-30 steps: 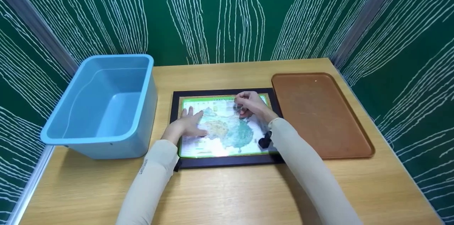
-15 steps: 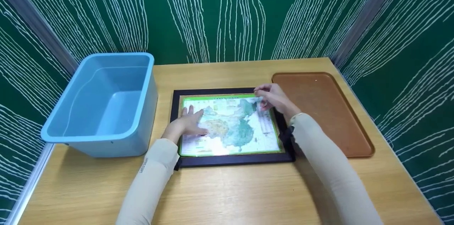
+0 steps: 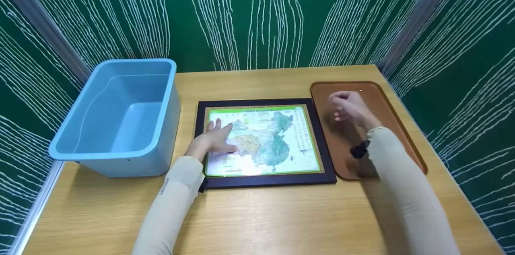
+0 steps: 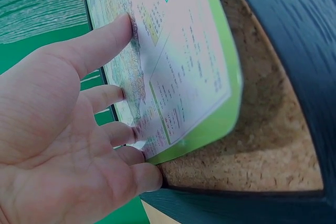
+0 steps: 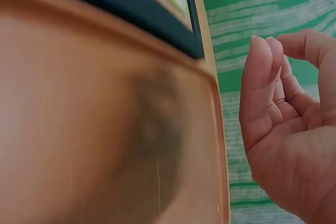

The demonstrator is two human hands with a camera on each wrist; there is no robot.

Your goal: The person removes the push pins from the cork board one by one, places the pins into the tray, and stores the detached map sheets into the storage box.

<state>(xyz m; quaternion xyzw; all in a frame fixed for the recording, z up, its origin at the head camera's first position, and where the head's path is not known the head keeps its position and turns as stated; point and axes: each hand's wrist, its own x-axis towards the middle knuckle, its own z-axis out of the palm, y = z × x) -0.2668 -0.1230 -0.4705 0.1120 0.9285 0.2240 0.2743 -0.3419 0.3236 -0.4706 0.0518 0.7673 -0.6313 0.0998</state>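
A map sheet with a bright green border lies on a dark-framed cork board. My left hand rests on the sheet's left part, fingers spread. Seen from the left wrist, the sheet's corner stands slightly off the cork beside the hand. My right hand is above the brown tray, right of the board. Its thumb and fingertips meet in the right wrist view, and no object shows between them.
A light blue plastic tub stands left of the board on the wooden table. The tray abuts the board's right side and bears a tiny pale speck. Green walls with white streaks enclose the back and sides.
My right hand has moved rightward from over the map, past its upper right corner, to above the tray. The left hand has stayed on the sheet.
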